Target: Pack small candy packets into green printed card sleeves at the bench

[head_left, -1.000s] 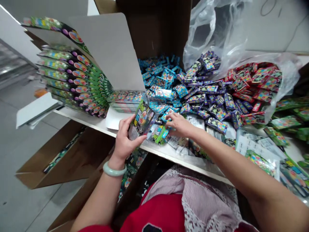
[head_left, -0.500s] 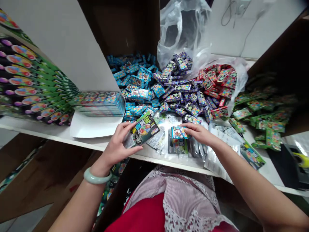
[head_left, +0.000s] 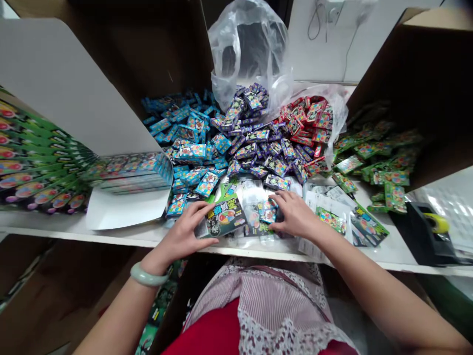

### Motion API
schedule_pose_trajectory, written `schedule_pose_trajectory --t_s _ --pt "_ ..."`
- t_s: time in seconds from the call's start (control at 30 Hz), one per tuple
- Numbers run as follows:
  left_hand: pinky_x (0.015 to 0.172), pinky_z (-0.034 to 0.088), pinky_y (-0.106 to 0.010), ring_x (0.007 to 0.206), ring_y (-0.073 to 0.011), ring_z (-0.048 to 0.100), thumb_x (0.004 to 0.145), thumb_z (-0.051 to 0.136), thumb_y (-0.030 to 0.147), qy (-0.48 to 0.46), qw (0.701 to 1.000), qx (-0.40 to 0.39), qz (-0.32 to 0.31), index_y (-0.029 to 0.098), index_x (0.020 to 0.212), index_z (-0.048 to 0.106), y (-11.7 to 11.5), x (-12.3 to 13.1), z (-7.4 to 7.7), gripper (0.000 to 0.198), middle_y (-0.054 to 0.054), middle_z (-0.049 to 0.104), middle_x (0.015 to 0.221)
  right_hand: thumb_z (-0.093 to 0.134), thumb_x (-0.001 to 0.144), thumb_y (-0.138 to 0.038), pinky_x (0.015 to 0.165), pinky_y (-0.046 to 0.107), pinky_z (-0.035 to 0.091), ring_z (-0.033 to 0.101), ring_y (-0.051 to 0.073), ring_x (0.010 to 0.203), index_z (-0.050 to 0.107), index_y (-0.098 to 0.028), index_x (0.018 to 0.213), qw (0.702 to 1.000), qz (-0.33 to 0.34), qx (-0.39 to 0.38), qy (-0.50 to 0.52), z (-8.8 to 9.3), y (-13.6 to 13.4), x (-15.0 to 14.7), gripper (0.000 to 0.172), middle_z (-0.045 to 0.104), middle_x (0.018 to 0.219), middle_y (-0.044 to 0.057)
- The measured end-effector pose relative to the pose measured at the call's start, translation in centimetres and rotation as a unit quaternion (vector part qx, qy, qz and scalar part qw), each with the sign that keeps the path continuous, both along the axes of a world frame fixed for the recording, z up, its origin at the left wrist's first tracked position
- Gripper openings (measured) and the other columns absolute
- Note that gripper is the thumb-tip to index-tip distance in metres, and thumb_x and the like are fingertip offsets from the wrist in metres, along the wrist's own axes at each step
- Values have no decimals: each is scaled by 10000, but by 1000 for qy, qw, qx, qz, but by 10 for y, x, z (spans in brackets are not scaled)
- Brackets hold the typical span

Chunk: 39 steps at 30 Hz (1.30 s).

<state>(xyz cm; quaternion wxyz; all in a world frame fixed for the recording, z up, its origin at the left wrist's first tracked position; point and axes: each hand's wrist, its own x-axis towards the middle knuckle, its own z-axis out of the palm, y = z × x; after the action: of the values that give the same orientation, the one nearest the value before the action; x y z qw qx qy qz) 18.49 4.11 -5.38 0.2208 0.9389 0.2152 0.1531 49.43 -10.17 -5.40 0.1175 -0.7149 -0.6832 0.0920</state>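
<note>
One small blue printed packet [head_left: 266,211] between both hands above counter [head_left: 136,237], just left of right hand [head_left: 293,214], well nearer it than left hand [head_left: 185,228]. Right fingers seem pinched on packet's right side; packet's long axis unclear, partly covered. Left fingers grip left end of flat black-and-green printed pouch [head_left: 226,217], long axis roughly crosswise, pointing toward packet. Farther back: blue packet heap [head_left: 192,150], purple packet heap [head_left: 260,143], red packet heap [head_left: 314,118].

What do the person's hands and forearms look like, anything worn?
The left hand and right hand are ungloved. A smooth pale-green bangle circles the left wrist; none shows on the right wrist. No sleeve shows on either forearm.
</note>
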Motion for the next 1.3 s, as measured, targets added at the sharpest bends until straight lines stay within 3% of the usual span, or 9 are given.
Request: schedule_pose_trajectory --t_s 0.13,0.23,0.37,0.5,0.73,0.83,1.0,1.17,1.3 --pt "1053 413 -485 1240 -302 456 766 742 403 -6 1000 -3 -8 304 1447 331 -2 2 0 802 -104 411 1332 699 739 -325 1012 494 432 512 334 1191 515 -120 1288 996 -26 79 44 7 -10 1 615 554 1276 191" --pt "1051 414 -487 1239 -307 453 746 763 396 -17 1000 3 -18 301 1454 322 -5 6 4 840 -109 412 1328 663 781 -310 1059 505 390 450 313 1274 454 -184 1362 990 49 130 38 35 -15 3 631 484 1375 163" --pt "1058 405 -504 1257 -316 432 732 774 409 -22 998 6 -55 290 1465 306 -10 15 9 878 -122 399 1349 680 773 -270 1009 513 433 467 329 1253 483 -210 1366 982 187 41 -9 66 -17 -1 628 468 1407 154" --pt "1065 399 -514 1269 -315 420 734 766 440 -20 995 -13 -97 283 1462 317 -17 24 11 870 -127 400 1360 723 732 -232 982 484 466 507 330 1214 499 -210 1371 970 241 -13 -7 72 -11 -2 677 487 1398 154" --pt "1046 420 -501 1221 -298 457 710 790 406 -65 996 -42 -49 282 1443 341 -31 37 6 869 -109 425 1295 783 714 -259 1086 489 387 386 313 1360 380 -239 1439 969 190 1 156 66 -6 -4 829 380 1489 149" --pt "1026 427 -522 1205 -311 457 697 797 399 -71 997 -9 17 261 1464 290 -36 40 6 930 -125 417 1288 724 784 -352 1104 505 355 342 294 1384 453 -265 1358 961 75 72 257 51 -13 -16 641 376 1481 119" --pt "1042 396 -538 1228 -336 447 648 829 401 -123 990 -36 59 228 1390 380 -55 58 12 884 -140 456 1308 638 837 -338 722 358 554 638 194 892 518 -260 1216 873 -87 78 473 24 -21 -32 404 619 1095 73" --pt "842 519 -329 1009 -194 598 865 617 253 -261 911 -311 70 242 1231 498 -71 90 9 385 -71 601 1108 592 855 -232 699 293 500 609 168 893 640 -263 1092 918 -16 56 393 41 -25 -24 243 634 1056 42" --pt "865 500 -273 1005 -152 594 828 645 185 -358 848 -377 104 241 1158 544 -80 110 4 350 -39 615 1059 611 870 -279 652 263 476 588 165 889 641 -270 1103 942 -4 59 331 51 -28 -18 235 612 1037 42"
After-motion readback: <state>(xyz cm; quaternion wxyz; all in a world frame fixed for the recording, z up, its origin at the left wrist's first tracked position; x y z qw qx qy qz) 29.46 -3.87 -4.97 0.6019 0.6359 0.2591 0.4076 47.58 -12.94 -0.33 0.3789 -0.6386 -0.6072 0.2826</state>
